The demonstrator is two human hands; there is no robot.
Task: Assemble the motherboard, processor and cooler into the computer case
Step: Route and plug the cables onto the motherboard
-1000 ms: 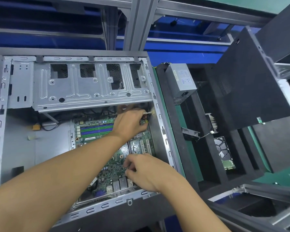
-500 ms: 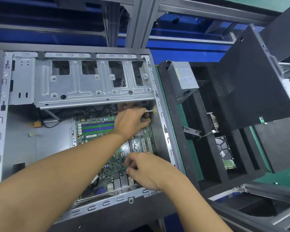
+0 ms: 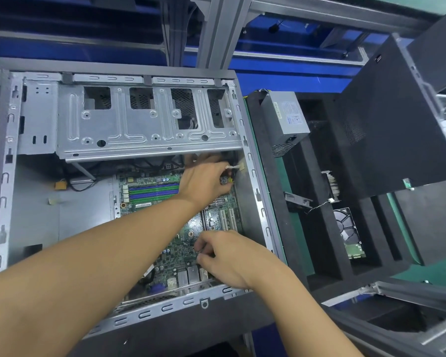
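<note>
An open grey computer case (image 3: 165, 307) lies on its side. The green motherboard (image 3: 152, 191), with blue and green memory slots, sits on its floor at the right. My left hand (image 3: 204, 181) reaches to the board's far right corner, below the drive cage (image 3: 139, 130), with its fingers curled at the board's edge beside a white cable end. My right hand (image 3: 229, 256) pinches the board's near right part, just above the rear ports. A finned cooler (image 3: 332, 184) stands in the black foam tray (image 3: 319, 253) to the right. No processor is visible.
The foam tray also holds a grey power supply (image 3: 286, 117) and a hard drive (image 3: 348, 233). A black side panel (image 3: 386, 124) leans over the tray's right side. Loose black cables lie under the drive cage. Metal frame posts rise behind the case.
Both hands stay at the same two spots on the board, with only slight finger shifts. The view has dipped a little.
</note>
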